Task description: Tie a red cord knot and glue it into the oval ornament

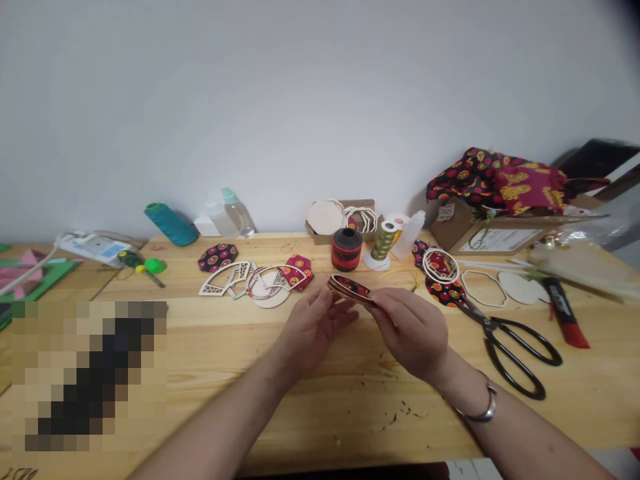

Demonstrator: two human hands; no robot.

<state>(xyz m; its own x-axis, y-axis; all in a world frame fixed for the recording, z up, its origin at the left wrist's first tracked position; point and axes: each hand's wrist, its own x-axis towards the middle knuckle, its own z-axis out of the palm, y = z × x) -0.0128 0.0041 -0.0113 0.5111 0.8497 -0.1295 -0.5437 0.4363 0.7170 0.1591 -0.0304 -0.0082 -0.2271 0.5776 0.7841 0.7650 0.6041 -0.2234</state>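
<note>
Between my two hands, above the wooden table, is a flat rounded piece (351, 289) with a thin wooden rim and dark red patterned fabric inside, seen nearly edge-on. My left hand (316, 320) grips its left end, thumb on top and fingers beneath. My right hand (413, 327) pinches the right end between thumb and fingers. Just behind the piece stands a spool of red and black thread (347, 250). Black-handled scissors (500, 333) lie to the right of my right hand, their blades toward a fabric piece with a pale wooden ring (441, 266).
Cut wooden frames (227, 279) and fabric pieces (219, 257) lie left of my hands. A green thread spool (383, 243) and white bottle (413, 233) stand behind. At right are a glue tube (565, 313) and a fabric-topped cardboard box (500, 233). Dark scraps (400, 413) litter the front.
</note>
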